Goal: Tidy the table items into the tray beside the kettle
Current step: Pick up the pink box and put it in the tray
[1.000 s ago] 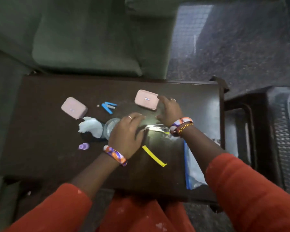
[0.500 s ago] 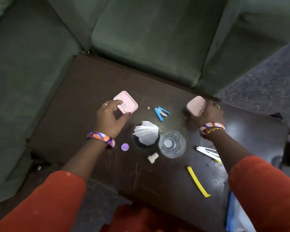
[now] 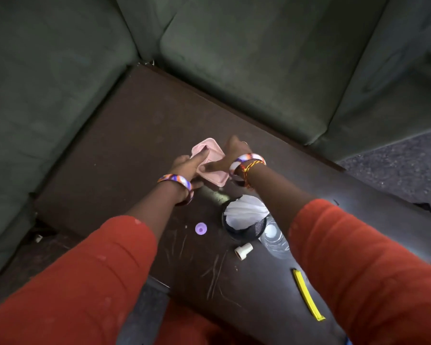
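Dim room, low contrast overall. Only real glare: a pale sheen on the dark surface btwn the wrists, approx centre frame, plus a brighter patch on its right side near the sleeve. Light seems to come from above/front. Green sofa murky, soft, little texture. Hands slightly smeared w/ motion blur; pink case edges soft too. Wide-angle bend at edges: sleeves balloon at bottom corners, sofa lines curve. Scratches on surface stay fairly crisp. Noise in shadows at left.
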